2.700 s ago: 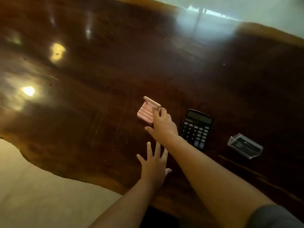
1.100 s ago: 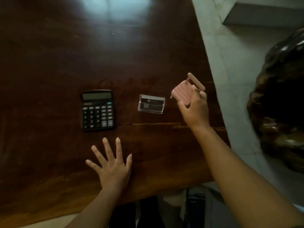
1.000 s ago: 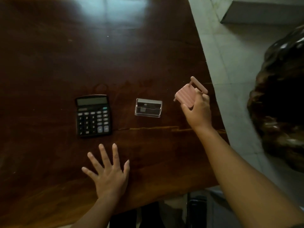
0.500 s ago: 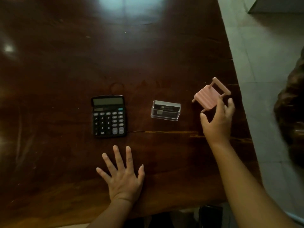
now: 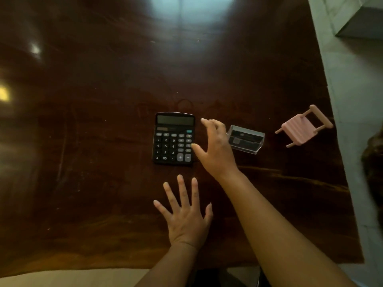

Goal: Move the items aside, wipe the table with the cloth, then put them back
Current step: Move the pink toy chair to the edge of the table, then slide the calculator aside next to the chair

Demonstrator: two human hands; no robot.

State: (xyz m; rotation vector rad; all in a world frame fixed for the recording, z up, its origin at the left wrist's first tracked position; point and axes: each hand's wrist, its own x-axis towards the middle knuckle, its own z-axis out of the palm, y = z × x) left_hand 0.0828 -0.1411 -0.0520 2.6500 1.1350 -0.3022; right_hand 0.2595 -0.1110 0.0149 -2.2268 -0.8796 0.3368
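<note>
A black calculator (image 5: pixel 174 138) lies flat on the dark wooden table (image 5: pixel 103 100). To its right stands a clear plastic card holder (image 5: pixel 246 139), and a small pink toy chair (image 5: pixel 302 127) sits near the table's right edge. My right hand (image 5: pixel 215 148) hovers between the calculator and the card holder with fingers spread and nothing in it; its thumb is at the calculator's right side. My left hand (image 5: pixel 186 214) rests flat on the table below the calculator, fingers apart. No cloth is in view.
The table's right edge drops to a pale tiled floor (image 5: pixel 356 100). A grey box corner (image 5: pixel 364 23) shows at top right, and a dark rounded object (image 5: pixel 375 162) at the right edge. The table's near edge runs along the bottom.
My right hand carried the pink chair to the right edge, set it down and let go, then moved left to the calculator's side. My left hand stayed flat.
</note>
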